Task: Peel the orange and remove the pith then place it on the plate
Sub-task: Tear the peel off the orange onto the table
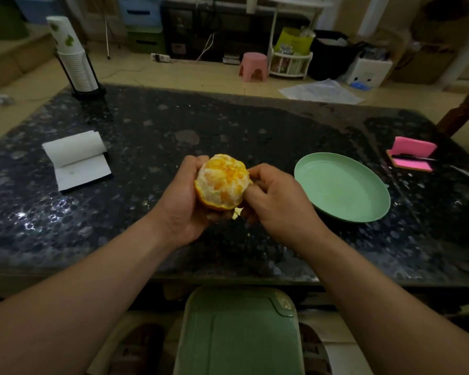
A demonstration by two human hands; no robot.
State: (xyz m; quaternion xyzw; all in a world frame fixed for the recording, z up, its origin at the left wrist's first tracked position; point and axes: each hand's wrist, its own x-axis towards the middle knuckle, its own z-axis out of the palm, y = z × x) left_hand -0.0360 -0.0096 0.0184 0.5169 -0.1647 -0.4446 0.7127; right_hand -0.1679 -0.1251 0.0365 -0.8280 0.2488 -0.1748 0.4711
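Orange [222, 182], mostly stripped of its rind and showing pale pith over bright flesh, sits in mid-air above a dark speckled table [228, 125], cradled in a person's left hand [182, 201], whose fingers curl round its left and far sides. A rim of peel clings to the fruit's lower left edge. The right hand [276, 201] pinches the orange's right side, thumb pressed to the fruit and fingers curled beneath. A small pale scrap of peel [237, 213] hangs just below the fruit between the two hands. A green plate [341, 185] rests on the table just right of the hands. A partly unrolled paper roll [76, 158] lies well to the left, a stack of paper cups [76, 66] stands at the far left corner, and a green bin [238, 334] sits below the table's near edge.
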